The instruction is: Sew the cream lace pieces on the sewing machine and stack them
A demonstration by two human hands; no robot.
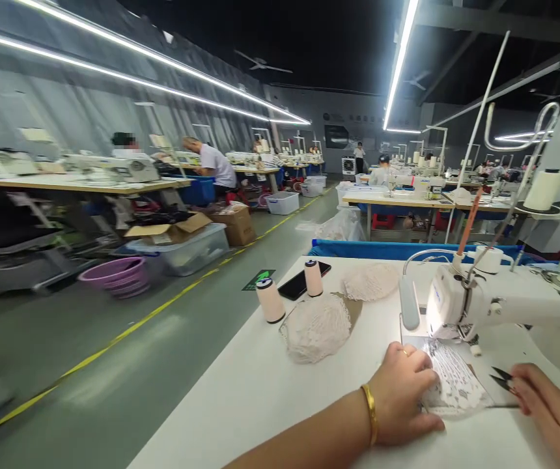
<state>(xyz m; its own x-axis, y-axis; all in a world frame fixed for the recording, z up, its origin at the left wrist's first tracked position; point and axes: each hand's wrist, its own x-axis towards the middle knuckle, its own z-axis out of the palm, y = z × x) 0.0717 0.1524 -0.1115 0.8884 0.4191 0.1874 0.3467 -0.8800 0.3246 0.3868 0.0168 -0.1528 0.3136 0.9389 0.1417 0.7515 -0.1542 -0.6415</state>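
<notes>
My left hand (403, 394), with a gold bangle at the wrist and a ring, rests on the left edge of a piece of white lace (456, 381). Its thumb is spread away from the fingers, which lie on the lace. That lace lies under the lit needle area of a white sewing machine (495, 299). To the right, my right hand (541, 397) is closed around dark thread snips (502, 379), whose blades point left toward the lace. Part of the right hand is cut off by the frame edge.
On the white table stand two thread cones (270, 301) (314, 279) beside a black phone (299, 281). Two lace bundles (316, 327) (370, 281) lie left of the machine. Across the aisle are a purple basket (116, 277), boxes and people at sewing tables.
</notes>
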